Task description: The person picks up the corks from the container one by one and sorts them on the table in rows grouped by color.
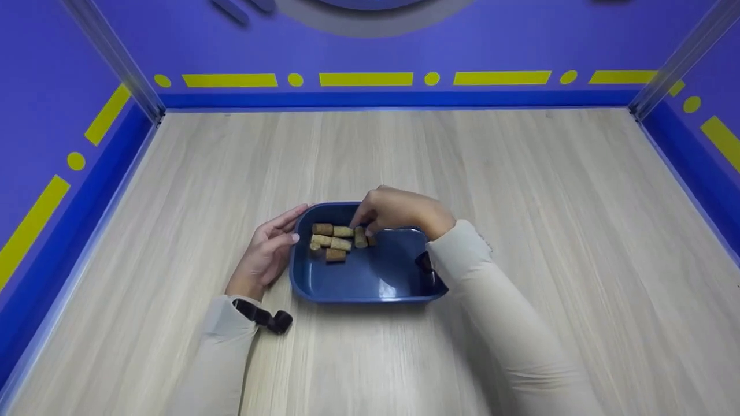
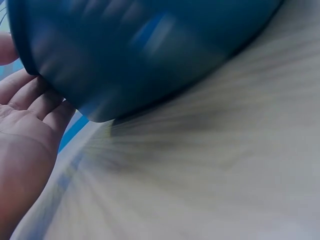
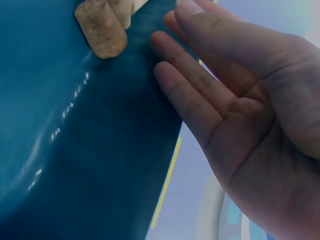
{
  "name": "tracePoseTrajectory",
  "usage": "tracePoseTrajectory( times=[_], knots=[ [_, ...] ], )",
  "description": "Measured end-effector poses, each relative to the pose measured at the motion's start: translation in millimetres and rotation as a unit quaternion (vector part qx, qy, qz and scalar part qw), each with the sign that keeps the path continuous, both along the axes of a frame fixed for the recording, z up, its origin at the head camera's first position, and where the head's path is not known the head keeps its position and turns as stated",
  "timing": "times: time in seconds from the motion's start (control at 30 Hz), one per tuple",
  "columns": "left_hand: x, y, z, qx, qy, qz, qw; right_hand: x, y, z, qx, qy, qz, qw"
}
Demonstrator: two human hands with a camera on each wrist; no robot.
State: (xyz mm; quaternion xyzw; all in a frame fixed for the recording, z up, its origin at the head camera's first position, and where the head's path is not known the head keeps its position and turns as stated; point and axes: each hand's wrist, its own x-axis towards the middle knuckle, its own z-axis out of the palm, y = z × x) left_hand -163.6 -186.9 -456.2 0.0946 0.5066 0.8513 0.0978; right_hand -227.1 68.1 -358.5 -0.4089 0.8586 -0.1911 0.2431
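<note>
A dark blue rectangular tray (image 1: 370, 300) stands on the table. Several corks (image 1: 341, 245) lie grouped in its left half. My left hand (image 1: 267, 253) holds the tray's left side, its thumb at the rim and the other fingers (image 2: 35, 95) along the outer wall. Over the tray's far part, my right hand (image 1: 399, 211) reaches down to the corks, its index finger and thumb spread around an end-on cork (image 1: 361, 237). A cork (image 3: 101, 29) lies apart from the visible fingers in the right wrist view; whether any fingertip touches a cork is hidden.
The wood-patterned tabletop (image 1: 549, 190) surrounds the tray. Blue panels with yellow marks (image 1: 366, 79) border it at the back and both sides. A black wrist camera (image 1: 280, 322) hangs off the left wrist near the table.
</note>
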Motion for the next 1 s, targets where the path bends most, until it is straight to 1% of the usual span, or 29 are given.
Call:
tracePoseTrajectory(
  times=[0.17, 0.3, 0.4, 0.6, 0.8, 1.0],
  knots=[
    [-0.2, -2.1, 0.6, 0.002, -0.001, 0.017, 0.9998, 2.9, -8.9, -6.2, -0.003, 0.013, 0.015, 0.9998],
    [-0.7, -5.0, 0.6, 0.002, -0.006, 0.036, 0.9993, 4.3, -14.8, -12.6, -0.008, 0.009, 0.012, 0.9999],
    [-1.0, -7.1, 0.1, -0.002, -0.005, 0.043, 0.9991, 4.0, -17.7, -17.8, -0.012, 0.019, 0.016, 0.9996],
    [-2.0, -9.2, -1.7, -0.004, 0.004, 0.042, 0.9991, 4.2, -20.9, -25.0, -0.020, 0.033, 0.026, 0.9989],
    [-1.8, -9.1, -1.3, -0.002, 0.004, 0.035, 0.9994, 6.2, -22.7, -29.1, -0.019, 0.041, 0.029, 0.9985],
    [-0.7, -9.7, -1.1, -0.004, 0.007, 0.034, 0.9994, 7.4, -21.5, -32.4, -0.032, 0.018, 0.016, 0.9992]
  ],
)
